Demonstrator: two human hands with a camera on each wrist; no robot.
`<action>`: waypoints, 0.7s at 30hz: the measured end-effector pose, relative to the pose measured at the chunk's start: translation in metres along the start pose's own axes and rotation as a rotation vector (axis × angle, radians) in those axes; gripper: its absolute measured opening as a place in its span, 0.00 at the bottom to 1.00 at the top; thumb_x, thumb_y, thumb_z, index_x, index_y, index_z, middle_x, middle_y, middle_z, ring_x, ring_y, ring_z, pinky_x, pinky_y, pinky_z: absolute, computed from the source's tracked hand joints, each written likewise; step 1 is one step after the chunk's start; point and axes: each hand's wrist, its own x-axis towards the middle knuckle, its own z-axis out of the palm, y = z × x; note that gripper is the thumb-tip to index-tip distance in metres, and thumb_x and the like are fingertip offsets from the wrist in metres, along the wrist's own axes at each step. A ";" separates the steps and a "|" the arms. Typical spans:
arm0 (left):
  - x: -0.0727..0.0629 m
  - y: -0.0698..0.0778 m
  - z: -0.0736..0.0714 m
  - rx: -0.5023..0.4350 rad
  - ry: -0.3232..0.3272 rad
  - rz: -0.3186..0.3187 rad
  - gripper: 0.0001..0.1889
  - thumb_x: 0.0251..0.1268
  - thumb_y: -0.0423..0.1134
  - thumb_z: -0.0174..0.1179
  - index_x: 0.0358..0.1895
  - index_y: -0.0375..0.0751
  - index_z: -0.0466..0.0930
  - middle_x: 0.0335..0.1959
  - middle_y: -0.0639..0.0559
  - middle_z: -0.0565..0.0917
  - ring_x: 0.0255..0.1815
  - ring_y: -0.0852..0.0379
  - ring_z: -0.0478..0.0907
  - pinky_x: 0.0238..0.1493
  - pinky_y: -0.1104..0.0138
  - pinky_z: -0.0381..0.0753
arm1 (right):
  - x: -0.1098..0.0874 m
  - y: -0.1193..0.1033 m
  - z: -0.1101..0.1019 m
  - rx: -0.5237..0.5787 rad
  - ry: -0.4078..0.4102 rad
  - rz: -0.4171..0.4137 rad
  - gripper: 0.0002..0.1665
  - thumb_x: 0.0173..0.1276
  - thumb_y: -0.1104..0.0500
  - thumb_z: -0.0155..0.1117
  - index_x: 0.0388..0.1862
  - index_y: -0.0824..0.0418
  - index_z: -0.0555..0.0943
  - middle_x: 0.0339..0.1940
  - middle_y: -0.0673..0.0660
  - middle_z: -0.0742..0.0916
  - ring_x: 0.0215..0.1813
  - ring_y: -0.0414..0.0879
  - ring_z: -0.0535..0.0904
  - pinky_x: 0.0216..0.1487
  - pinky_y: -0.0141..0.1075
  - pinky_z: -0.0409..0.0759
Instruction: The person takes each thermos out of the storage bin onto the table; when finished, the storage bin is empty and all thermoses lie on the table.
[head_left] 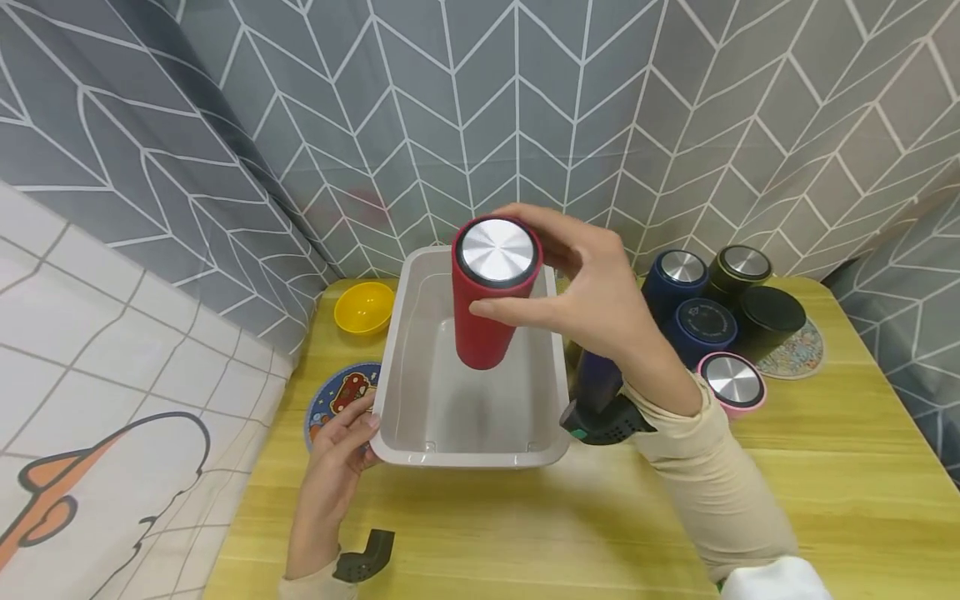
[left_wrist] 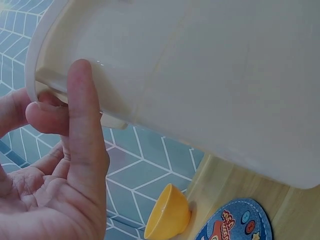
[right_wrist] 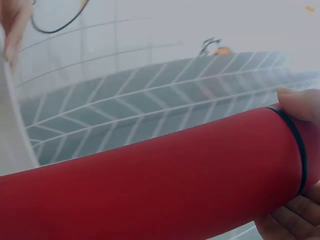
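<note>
My right hand (head_left: 592, 283) grips a red thermos (head_left: 480, 329) near its top, thumb on the near side. The thermos stands nearly upright over the white plastic bin (head_left: 558, 371), its silver-topped lid facing up. Across the right wrist view, the red thermos (right_wrist: 150, 185) lies slantwise, with the fingers around its lid end. With my left hand (head_left: 341, 446) I hold the bin's rim at its near left corner. The left wrist view shows a finger straight along the outer wall of the bin (left_wrist: 210, 85) and the thumb at the rim.
Several more thermoses stand right of the bin: blue (head_left: 675, 279), dark green (head_left: 738, 267), black-lidded (head_left: 772, 312), navy (head_left: 701, 321) and pink (head_left: 731, 383). A patterned round mat (head_left: 798, 354) lies beside them. Left of the bin are a yellow bowl (head_left: 363, 307) and a blue cartoon mat (head_left: 322, 400).
</note>
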 end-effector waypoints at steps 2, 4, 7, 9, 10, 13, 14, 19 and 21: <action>0.001 0.000 0.001 -0.001 0.004 -0.005 0.20 0.75 0.26 0.47 0.55 0.53 0.81 0.35 0.60 0.85 0.33 0.68 0.81 0.30 0.78 0.82 | -0.011 -0.010 -0.009 0.010 0.033 -0.043 0.42 0.44 0.66 0.85 0.61 0.55 0.81 0.53 0.50 0.88 0.53 0.43 0.83 0.61 0.34 0.83; 0.001 0.000 0.001 0.001 0.011 -0.009 0.20 0.74 0.26 0.47 0.55 0.54 0.81 0.35 0.61 0.85 0.32 0.68 0.82 0.30 0.78 0.83 | -0.022 -0.018 -0.016 0.066 0.077 -0.079 0.43 0.41 0.72 0.84 0.60 0.59 0.82 0.52 0.54 0.88 0.52 0.48 0.83 0.58 0.34 0.84; 0.001 0.000 0.002 0.003 0.015 -0.009 0.20 0.74 0.26 0.47 0.55 0.54 0.82 0.35 0.61 0.86 0.33 0.68 0.82 0.31 0.77 0.84 | -0.039 -0.027 -0.026 0.181 0.144 -0.096 0.44 0.37 0.79 0.81 0.60 0.67 0.80 0.52 0.62 0.88 0.52 0.54 0.83 0.56 0.35 0.85; 0.001 0.000 0.002 0.002 0.011 -0.006 0.20 0.75 0.26 0.47 0.55 0.53 0.82 0.35 0.60 0.87 0.33 0.67 0.82 0.32 0.77 0.84 | -0.050 -0.030 -0.031 0.283 0.183 -0.100 0.45 0.36 0.83 0.78 0.60 0.72 0.79 0.52 0.69 0.86 0.53 0.58 0.82 0.56 0.37 0.86; 0.001 0.000 0.002 0.000 0.007 -0.004 0.20 0.75 0.26 0.47 0.55 0.53 0.81 0.36 0.60 0.87 0.33 0.67 0.82 0.32 0.77 0.84 | -0.055 -0.030 -0.033 0.322 0.201 -0.099 0.45 0.35 0.84 0.76 0.60 0.75 0.78 0.53 0.71 0.85 0.53 0.60 0.81 0.56 0.37 0.86; 0.001 -0.001 0.001 -0.007 -0.003 0.003 0.20 0.75 0.26 0.46 0.56 0.52 0.81 0.35 0.60 0.87 0.32 0.67 0.82 0.31 0.77 0.83 | -0.072 -0.027 -0.039 0.404 0.242 -0.106 0.47 0.32 0.87 0.74 0.60 0.81 0.75 0.52 0.77 0.83 0.54 0.63 0.79 0.55 0.38 0.86; 0.001 -0.001 0.001 -0.009 -0.008 0.004 0.20 0.75 0.26 0.46 0.56 0.51 0.81 0.35 0.60 0.87 0.32 0.67 0.82 0.31 0.77 0.83 | -0.077 -0.025 -0.040 0.417 0.251 -0.113 0.48 0.30 0.88 0.73 0.59 0.82 0.74 0.52 0.77 0.83 0.54 0.63 0.79 0.54 0.38 0.86; 0.001 -0.001 0.001 -0.007 -0.013 0.007 0.20 0.75 0.26 0.46 0.56 0.52 0.81 0.35 0.60 0.87 0.31 0.68 0.80 0.29 0.79 0.79 | -0.100 -0.010 -0.051 0.407 0.259 -0.119 0.50 0.27 0.89 0.73 0.60 0.85 0.72 0.53 0.76 0.83 0.53 0.61 0.80 0.52 0.38 0.87; 0.001 -0.002 0.001 -0.005 -0.016 0.007 0.20 0.75 0.26 0.45 0.57 0.52 0.81 0.35 0.61 0.87 0.31 0.68 0.79 0.29 0.79 0.78 | -0.109 -0.006 -0.057 0.415 0.258 -0.109 0.50 0.28 0.90 0.72 0.60 0.85 0.71 0.55 0.76 0.83 0.54 0.60 0.80 0.52 0.37 0.88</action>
